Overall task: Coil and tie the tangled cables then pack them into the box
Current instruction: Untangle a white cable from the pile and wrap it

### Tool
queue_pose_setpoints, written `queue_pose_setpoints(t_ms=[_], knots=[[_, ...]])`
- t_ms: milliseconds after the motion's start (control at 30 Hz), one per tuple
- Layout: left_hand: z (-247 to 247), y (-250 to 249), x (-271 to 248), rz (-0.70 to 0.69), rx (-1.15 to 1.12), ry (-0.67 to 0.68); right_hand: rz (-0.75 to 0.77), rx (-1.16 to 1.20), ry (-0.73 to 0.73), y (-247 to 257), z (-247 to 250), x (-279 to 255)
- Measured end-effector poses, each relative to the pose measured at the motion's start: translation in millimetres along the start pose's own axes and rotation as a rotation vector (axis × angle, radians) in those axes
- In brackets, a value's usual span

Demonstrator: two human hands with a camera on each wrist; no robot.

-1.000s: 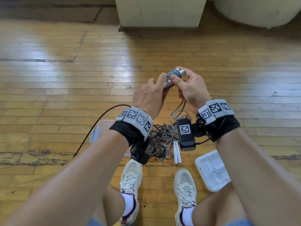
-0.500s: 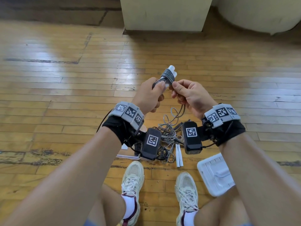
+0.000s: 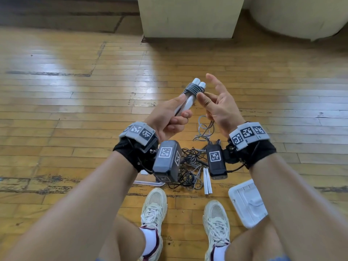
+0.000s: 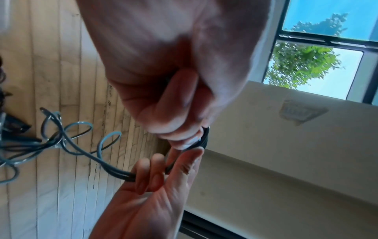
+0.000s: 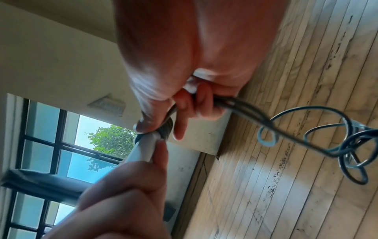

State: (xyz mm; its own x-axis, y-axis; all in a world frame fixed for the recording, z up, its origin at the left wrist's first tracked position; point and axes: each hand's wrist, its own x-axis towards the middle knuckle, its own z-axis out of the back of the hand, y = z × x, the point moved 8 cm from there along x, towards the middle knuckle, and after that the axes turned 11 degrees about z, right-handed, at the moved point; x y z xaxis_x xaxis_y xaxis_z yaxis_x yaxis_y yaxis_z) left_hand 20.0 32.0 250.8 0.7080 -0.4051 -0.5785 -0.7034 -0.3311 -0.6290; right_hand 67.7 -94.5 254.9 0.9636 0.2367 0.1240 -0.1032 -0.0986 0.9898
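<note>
My left hand (image 3: 169, 117) grips the lower end of two white sticks (image 3: 190, 102), held tilted up above the floor. A grey cable (image 3: 194, 89) is wound in several turns round their top. My right hand (image 3: 216, 106) is just right of the coil, its thumb against it and its forefinger stretched out. In the right wrist view its lower fingers (image 5: 202, 103) curl round the loose grey cable strands (image 5: 255, 116), which trail down to the tangle of cables (image 3: 190, 164) on the floor. In the left wrist view the same strands (image 4: 98, 155) run into my right hand (image 4: 155, 186).
A white plastic box (image 3: 246, 202) lies by my right leg. Another pair of white sticks (image 3: 207, 180) lies beside the tangle, and a flat white piece (image 3: 148, 182) lies left of it. My shoes (image 3: 154, 210) are below. A beige cabinet (image 3: 188, 16) stands ahead.
The sticks have swung from lying across between my hands to pointing up. My right hand has come off their top to the right side, with its forefinger now stretched out.
</note>
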Motion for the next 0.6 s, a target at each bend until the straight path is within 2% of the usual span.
queue_pose_setpoints(t_ms=[100, 167, 267, 333, 433, 500, 600], knots=[[-2, 3, 2, 0.03, 0.031, 0.041, -0.041, 0.167, 0.054, -5, -4, -1], [2, 3, 4, 0.013, 0.121, -0.016, -0.038, 0.155, 0.012, -7, 0, -1], [13, -6, 5, -0.082, 0.329, -0.238, -0.046, 0.089, -0.068, -10, 4, 0], [17, -18, 4, -0.203, 0.533, -0.397, -0.067, 0.043, -0.125, -13, 9, 1], [9, -30, -2, -0.425, 1.001, -0.567, -0.079, -0.018, -0.209, -12, 14, 1], [2, -27, -3, -0.492, 1.352, -0.714, -0.075, -0.067, -0.248, -11, 15, 0], [-7, -28, -10, -0.592, 1.579, -0.915, -0.055, -0.11, -0.272, -9, 14, 0]])
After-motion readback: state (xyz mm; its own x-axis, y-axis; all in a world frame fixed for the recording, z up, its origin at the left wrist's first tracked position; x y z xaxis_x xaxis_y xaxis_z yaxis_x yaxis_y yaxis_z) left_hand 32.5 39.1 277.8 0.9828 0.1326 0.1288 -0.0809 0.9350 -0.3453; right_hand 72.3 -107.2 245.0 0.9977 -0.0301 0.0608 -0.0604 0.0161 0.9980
